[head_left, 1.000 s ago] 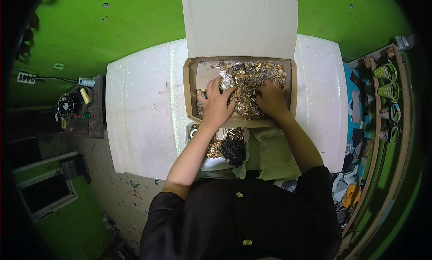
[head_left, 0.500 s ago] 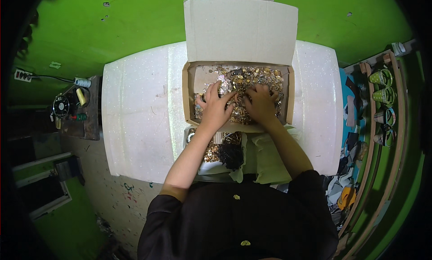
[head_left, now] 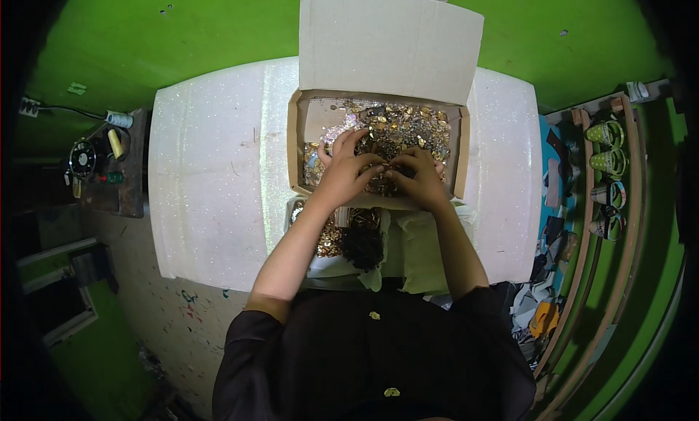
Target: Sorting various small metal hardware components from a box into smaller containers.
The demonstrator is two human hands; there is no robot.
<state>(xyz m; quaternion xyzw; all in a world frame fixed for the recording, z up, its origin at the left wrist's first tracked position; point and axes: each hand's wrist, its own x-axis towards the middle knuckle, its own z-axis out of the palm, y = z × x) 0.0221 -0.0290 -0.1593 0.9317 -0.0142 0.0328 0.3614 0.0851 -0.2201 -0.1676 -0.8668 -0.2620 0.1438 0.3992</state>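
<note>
An open cardboard box (head_left: 294,144) holds a dense jumble of small shiny metallic ornaments (head_left: 419,126), mostly gold and silver. My left hand (head_left: 342,175) reaches into it, its outer fingers spread over the pieces, thumb and index finger drawn near each other. Close beside it is my right hand (head_left: 422,179), with fingers bent and thumb near the index finger. The fingertips of both hands almost meet above the ornaments; any small piece between them is too tiny to make out.
Nearer me, a container holds gold pieces (head_left: 329,242) and a dark tangled bundle (head_left: 362,248). Pale wrapping (head_left: 422,250) lies beside it. The box stands on a white glittery table (head_left: 207,181). A wooden rack with sandals (head_left: 608,162) is at right; a small side table (head_left: 124,195) at left.
My hands have come slightly closer together over the ornaments, and each thumb has moved toward its index finger. The whole view has shifted a little, with the box now slightly farther left and up.
</note>
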